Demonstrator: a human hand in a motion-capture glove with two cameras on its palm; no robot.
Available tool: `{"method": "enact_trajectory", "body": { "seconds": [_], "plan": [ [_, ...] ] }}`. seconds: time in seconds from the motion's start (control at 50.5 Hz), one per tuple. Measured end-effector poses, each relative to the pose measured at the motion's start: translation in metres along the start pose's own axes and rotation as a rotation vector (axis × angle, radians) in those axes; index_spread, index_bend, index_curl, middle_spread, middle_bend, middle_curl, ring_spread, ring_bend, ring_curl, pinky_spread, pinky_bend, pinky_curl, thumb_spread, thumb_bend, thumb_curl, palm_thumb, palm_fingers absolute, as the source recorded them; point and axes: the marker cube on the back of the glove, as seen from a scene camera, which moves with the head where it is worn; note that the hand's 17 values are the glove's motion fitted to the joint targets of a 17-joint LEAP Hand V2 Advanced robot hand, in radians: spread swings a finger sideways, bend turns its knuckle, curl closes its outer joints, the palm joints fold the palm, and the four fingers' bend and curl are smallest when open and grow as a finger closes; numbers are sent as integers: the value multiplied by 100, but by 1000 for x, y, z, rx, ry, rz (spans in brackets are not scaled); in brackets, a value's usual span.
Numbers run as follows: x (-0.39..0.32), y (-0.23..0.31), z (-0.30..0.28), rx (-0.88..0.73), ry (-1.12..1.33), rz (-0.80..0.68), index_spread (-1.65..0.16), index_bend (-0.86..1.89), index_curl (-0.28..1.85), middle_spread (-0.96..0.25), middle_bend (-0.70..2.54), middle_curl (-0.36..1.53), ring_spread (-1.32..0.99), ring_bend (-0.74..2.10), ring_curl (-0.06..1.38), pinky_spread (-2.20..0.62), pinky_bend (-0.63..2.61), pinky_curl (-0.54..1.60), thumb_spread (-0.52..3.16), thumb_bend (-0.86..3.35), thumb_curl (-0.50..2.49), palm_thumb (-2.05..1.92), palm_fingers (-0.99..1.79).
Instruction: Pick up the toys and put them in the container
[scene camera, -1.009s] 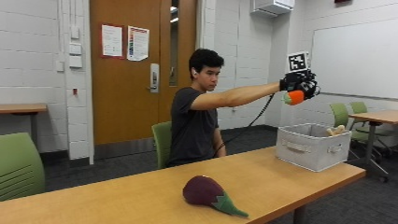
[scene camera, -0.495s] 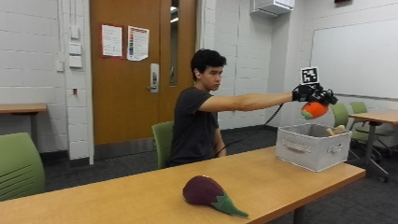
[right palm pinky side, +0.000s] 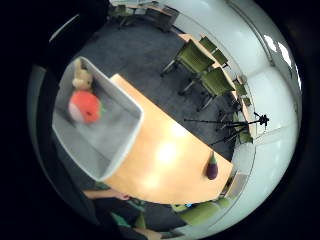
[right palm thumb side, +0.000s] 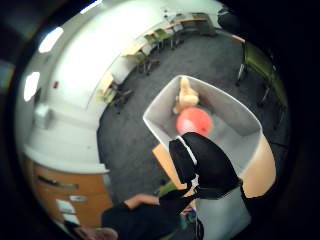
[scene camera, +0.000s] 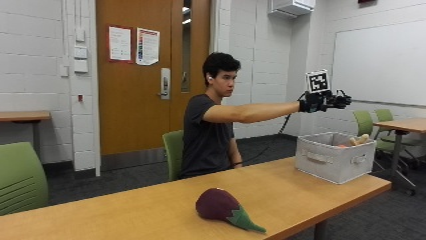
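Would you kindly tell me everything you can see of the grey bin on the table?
The bin is a light grey, fabric-looking box with an open top, upright near the table's end. One wall has a handle slot. Inside lie an orange-red toy and a tan plush, side by side on its floor. The gloved hand is above it, not touching. The eggplant toy lies well apart on the table.

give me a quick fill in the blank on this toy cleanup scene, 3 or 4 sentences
1. The red-orange toy lies inside the grey ____.
2. The eggplant toy lies on the ____, apart from the container.
3. The gloved right hand is above the container and holds ____.
4. Beside the red-orange toy in the container lies a ____-coloured plush toy.

Missing words: container; table; nothing; tan
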Motion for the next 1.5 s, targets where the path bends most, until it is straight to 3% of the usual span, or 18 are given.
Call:
{"method": "enact_trajectory", "body": {
  "seconds": [0.059,0.178,0.277,0.356,0.455,0.594,0.693,0.851,1.029,1.504],
  "plan": [
    [24,13,-5,-3,-53,-24,-38,13,85,-15,16,54,-23,48,31,-5,93,36,123,0,53,4,-11],
    [95,38,-5,-4,176,-19,-36,15,79,-16,15,49,-25,45,30,-6,92,35,128,-1,48,7,-10],
    [131,65,-15,9,116,19,-34,16,75,-18,13,45,-29,47,31,-7,90,34,131,-1,45,9,-7],
    [163,85,-24,14,112,141,-33,16,72,-22,16,44,-34,56,33,-8,85,33,133,0,43,11,0],
    [206,116,-32,15,178,187,-32,18,69,-27,20,44,-41,63,35,-9,79,31,134,0,40,12,6],
    [302,179,-45,-47,211,383,-32,20,68,-32,21,45,-48,68,38,-10,67,29,138,1,38,17,2],
    [360,224,-44,-92,216,501,-32,22,66,-30,11,41,-45,42,31,-10,72,31,139,0,36,17,-21],
    [428,287,-30,-101,253,639,-36,11,58,-23,10,34,-35,26,27,-7,75,32,132,-4,32,7,-25],
    [472,322,11,-144,202,705,-36,5,44,-16,13,31,-26,22,28,-2,80,34,124,-3,29,-1,-23],
    [513,351,127,-317,123,769,-35,6,22,-3,18,31,-12,22,32,2,81,35,103,-6,26,-6,-18]
  ]
}}
